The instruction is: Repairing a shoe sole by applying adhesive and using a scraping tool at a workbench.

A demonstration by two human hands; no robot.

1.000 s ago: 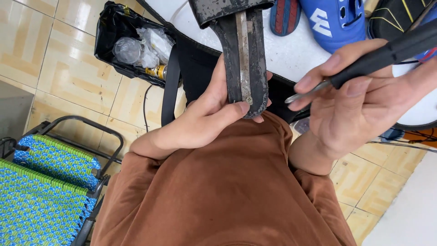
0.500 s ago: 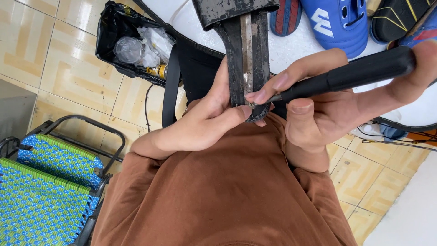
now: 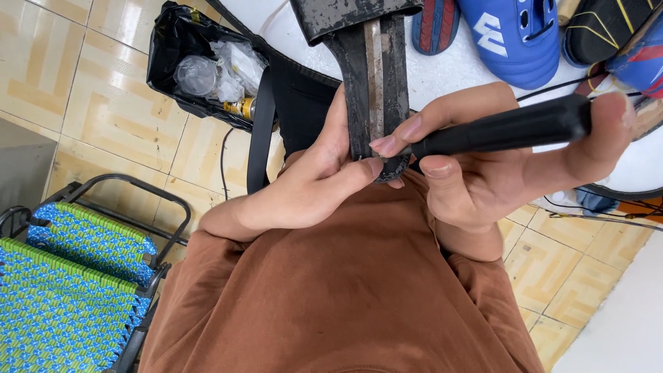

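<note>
Left hand (image 3: 318, 183) wraps around the lower end of the dark clamp stand (image 3: 373, 83), thumb pressed against its tip. Right hand (image 3: 497, 173) is closed on a black tool handle (image 3: 511, 128), index finger stretched along it, the tool's front end meeting the clamp tip right beside the left thumb. Small dark workpiece at the tip, mostly hidden, can't tell what it is. To do this well: keep the left thumb clear of the tool point, steady the handle with the index finger, push in line with the clamp. Both wrists bent inward, hands touching over the brown shirt (image 3: 345, 290). Blue shoe (image 3: 518, 34) on the white table (image 3: 456, 76), black bag (image 3: 200, 62) and woven chair (image 3: 62, 276) on the floor.
</note>
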